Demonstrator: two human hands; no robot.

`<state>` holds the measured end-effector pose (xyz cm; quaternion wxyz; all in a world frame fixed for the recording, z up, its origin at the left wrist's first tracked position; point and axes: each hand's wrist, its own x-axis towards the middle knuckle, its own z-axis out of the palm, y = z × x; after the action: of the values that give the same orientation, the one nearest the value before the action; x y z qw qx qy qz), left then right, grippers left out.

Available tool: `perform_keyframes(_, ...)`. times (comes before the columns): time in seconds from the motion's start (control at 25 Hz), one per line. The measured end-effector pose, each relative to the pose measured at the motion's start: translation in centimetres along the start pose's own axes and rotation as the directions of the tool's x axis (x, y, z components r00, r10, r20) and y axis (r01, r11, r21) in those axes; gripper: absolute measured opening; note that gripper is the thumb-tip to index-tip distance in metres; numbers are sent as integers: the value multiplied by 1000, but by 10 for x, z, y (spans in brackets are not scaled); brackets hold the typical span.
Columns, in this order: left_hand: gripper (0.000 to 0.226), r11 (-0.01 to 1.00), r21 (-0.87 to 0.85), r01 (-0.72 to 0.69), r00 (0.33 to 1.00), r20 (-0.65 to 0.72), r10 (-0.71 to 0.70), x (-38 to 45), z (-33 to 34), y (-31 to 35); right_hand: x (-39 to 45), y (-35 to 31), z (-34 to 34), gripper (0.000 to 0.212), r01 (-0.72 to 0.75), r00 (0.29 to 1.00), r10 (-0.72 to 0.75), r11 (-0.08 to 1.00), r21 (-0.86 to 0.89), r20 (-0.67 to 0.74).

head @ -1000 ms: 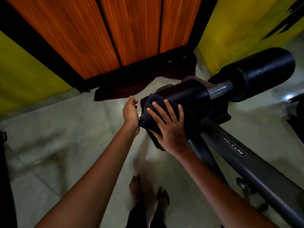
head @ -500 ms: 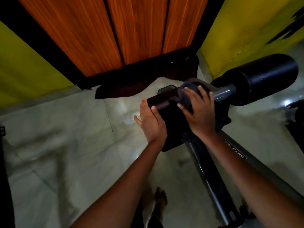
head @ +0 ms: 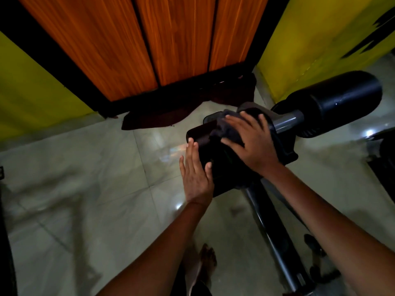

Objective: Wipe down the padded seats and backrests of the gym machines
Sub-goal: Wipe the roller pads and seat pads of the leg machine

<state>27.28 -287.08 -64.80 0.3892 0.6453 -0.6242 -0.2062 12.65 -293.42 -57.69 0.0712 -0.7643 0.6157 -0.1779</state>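
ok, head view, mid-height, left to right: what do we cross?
Floor tiles → left hand → black seat pad → right hand on the cloth → grey bar → black roller pad.

1. Left of the padded seat (head: 205,146): open tiled floor (head: 85,189), wide room for an arm to pass.
2. Right of it: black foam roller (head: 333,103) on a grey bar (head: 288,122) blocks passage at seat height.
3. Below, the machine frame (head: 273,231) slants across the floor.
4. Beyond: orange door (head: 149,39), dark mat (head: 171,112) at its foot; a floor gap lies between mat and seat.
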Motion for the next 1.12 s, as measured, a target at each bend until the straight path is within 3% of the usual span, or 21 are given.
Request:
perform_keyframes(0.04, 54, 1000, 18, -23, 1000, -9, 23, 1, 0, 0, 8, 14, -8, 55, -128, 992, 127, 992, 24, 16)
perform_keyframes(0.12, 53, 999, 20, -28, 1000, -8, 28, 4, 0, 2, 29, 30, -18, 53, -459, 888, 460, 878, 138, 28)
perform_keyframes(0.16, 52, 1000, -2, -15, 1000, -8, 15, 6, -2, 4, 38, 25, -16, 50, -553, 832, 554, 825, 120, 22)
perform_keyframes(0.2, 51, 1000, -31, 0, 1000, -19, -1, 9, -6, 5, 43, 12, -9, 48, -562, 827, 563, 826, 47, 2)
perform_keyframes(0.28, 45, 995, -85, 47, 998, -40, -50, 23, -19, 9, 43, -23, 6, 46, -408, 913, 407, 912, -40, -37)
perform_keyframes(0.36, 39, 988, -130, 85, 996, -3, -86, 40, -35, 12, 25, -45, 17, 44, -190, 979, 190, 982, 7, -76)
perform_keyframes(0.44, 32, 980, -173, 96, 995, 45, -89, 50, -48, 14, -4, -44, 17, 50, -29, 997, 29, 1000, 5, -74)
perform_keyframes(0.56, 26, 981, -180, 67, 994, 101, -49, 54, -59, 19, -33, -8, 11, 57, 123, 990, -133, 978, -167, -48)
perform_keyframes(0.6, 24, 988, -142, 59, 992, 123, -41, 56, -60, 21, -39, 2, 9, 57, 82, 994, -95, 975, -204, -54)
perform_keyframes(0.68, 22, 998, -20, 54, 985, 163, -50, 62, -58, 25, -38, 14, 1, 54, -186, 977, 160, 962, -199, -140)
perform_keyframes(0.76, 23, 996, 69, 51, 977, 202, -64, 66, -54, 32, -30, 17, -9, 51, -480, 872, 463, 873, -86, -159)
perform_keyframes(0.8, 22, 995, 82, 50, 971, 229, -68, 66, -52, 38, -25, 17, -14, 48, -558, 825, 551, 829, -27, -124)
perform_keyframes(0.88, 24, 998, 62, 0, 948, 316, -19, 69, -46, 55, -25, 21, -25, 43, -583, 805, 582, 812, 29, -113)
perform_keyframes(0.96, 29, 995, 19, -97, 910, 407, 81, 74, -34, 79, -29, 33, -44, 40, -568, 801, 565, 822, 45, -199)
perform_keyframes(1.12, 34, 972, -69, -223, 834, 503, 227, 92, 4, 129, -38, 74, -86, 40, -676, 682, 661, 733, 74, -313)
